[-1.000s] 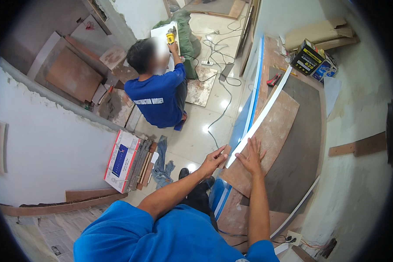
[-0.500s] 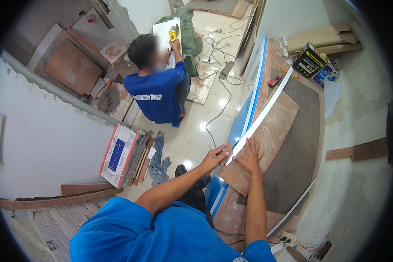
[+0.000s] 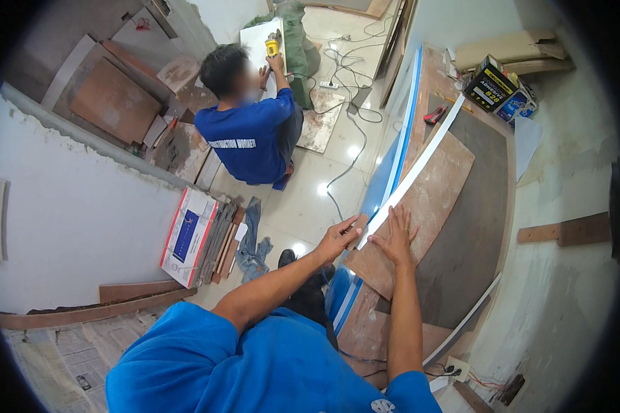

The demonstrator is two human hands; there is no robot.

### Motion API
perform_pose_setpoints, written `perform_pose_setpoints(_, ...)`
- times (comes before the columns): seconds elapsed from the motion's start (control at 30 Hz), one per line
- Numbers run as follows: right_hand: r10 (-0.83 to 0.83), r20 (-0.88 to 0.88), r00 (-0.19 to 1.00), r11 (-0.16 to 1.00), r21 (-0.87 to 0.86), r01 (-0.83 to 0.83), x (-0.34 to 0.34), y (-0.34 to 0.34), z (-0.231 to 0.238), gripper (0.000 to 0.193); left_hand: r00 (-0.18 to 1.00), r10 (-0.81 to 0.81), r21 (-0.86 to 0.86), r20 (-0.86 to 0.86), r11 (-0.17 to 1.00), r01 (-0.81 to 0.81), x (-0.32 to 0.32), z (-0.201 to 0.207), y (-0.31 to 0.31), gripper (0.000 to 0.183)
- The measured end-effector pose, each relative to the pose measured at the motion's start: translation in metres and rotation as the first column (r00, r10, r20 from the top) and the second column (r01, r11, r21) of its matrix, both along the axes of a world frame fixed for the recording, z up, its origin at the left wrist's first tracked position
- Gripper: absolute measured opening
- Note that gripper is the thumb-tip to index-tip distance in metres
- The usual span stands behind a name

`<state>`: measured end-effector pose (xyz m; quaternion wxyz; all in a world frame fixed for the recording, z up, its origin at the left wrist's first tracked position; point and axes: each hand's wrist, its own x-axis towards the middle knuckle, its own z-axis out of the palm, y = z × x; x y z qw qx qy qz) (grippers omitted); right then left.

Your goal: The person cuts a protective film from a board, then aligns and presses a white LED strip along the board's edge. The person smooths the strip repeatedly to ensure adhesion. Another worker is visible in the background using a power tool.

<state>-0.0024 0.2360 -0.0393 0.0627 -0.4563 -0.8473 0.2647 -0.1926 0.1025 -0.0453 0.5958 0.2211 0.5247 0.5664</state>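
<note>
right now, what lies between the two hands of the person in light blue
In the head view, the near end of the white strip lies between the left hand and right hand, beside the small brown block the left hand holds.

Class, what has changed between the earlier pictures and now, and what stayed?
The view has shifted, leaving most things slightly higher. A second hand of the blue-shirted co-worker, hidden at first, now shows by the white board. Unchanged: the left hand grips the small brown wooden block by the near end of the long white strip; the right hand rests spread on the brown wooden panel.
</note>
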Motion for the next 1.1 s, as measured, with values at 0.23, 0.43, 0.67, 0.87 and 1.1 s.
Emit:
perform_pose_setpoints(0.23, -0.017, -0.012, 1.000, 1.000, -0.001, 0.017, -0.0004, -0.0012, 0.0009, 0.119, 1.000, -0.010, -0.015, 0.001, 1.000, 0.010, -0.0006, 0.0045, -0.0033, 0.072)
perform_pose_setpoints(0.43, -0.024, -0.024, 0.999, 1.000, -0.013, 0.023, -0.0019, -0.0010, 0.0025, 0.121, 0.998, 0.022, -0.028, 0.055, 0.999, -0.021, 0.0008, 0.0004, -0.0031, 0.070)
perform_pose_setpoints(0.67, -0.040, -0.028, 0.999, 0.999, -0.027, 0.040, -0.0016, -0.0011, 0.0044, 0.124, 0.992, 0.061, 0.006, 0.112, 0.998, -0.062, 0.0043, 0.0033, -0.0032, 0.069)
perform_pose_setpoints(0.87, -0.054, 0.008, 0.998, 0.997, -0.052, 0.055, -0.0044, -0.0020, 0.0091, 0.125, 0.995, 0.052, -0.021, 0.086, 0.999, -0.050, 0.0029, 0.0039, -0.0038, 0.068)
perform_pose_setpoints(1.1, -0.051, -0.018, 0.999, 0.998, -0.049, 0.050, -0.0025, -0.0010, 0.0087, 0.124, 0.993, 0.046, -0.016, 0.110, 0.999, -0.044, 0.0030, 0.0070, -0.0028, 0.067)
